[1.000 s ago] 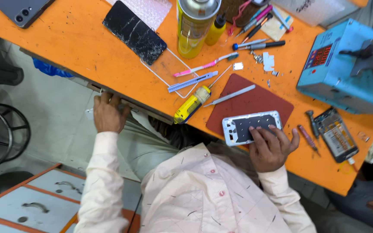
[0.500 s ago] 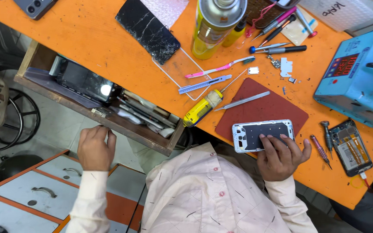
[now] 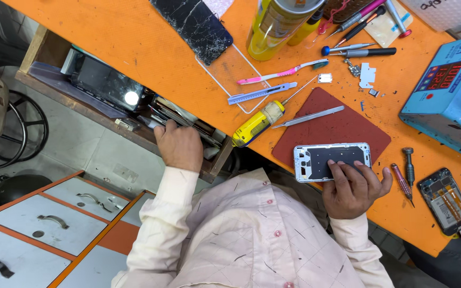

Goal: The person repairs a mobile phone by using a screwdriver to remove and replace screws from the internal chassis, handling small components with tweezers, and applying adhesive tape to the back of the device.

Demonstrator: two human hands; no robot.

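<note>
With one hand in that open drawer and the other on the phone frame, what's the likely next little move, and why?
Probably the left hand closes its fingers on one item in the open drawer and lifts it out: they already rest among the clutter there, while the right hand pins the phone frame on the red mat.

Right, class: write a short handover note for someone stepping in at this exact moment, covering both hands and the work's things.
Left hand: reaching into the open drawer under the orange bench; whether it grips anything cannot be told.
Right hand: fingers resting on the white phone frame, which lies on the red mat.
Done: drawer open, frame stripped.
Left: tweezers and yellow screwdriver lie untouched beside the mat.
</note>
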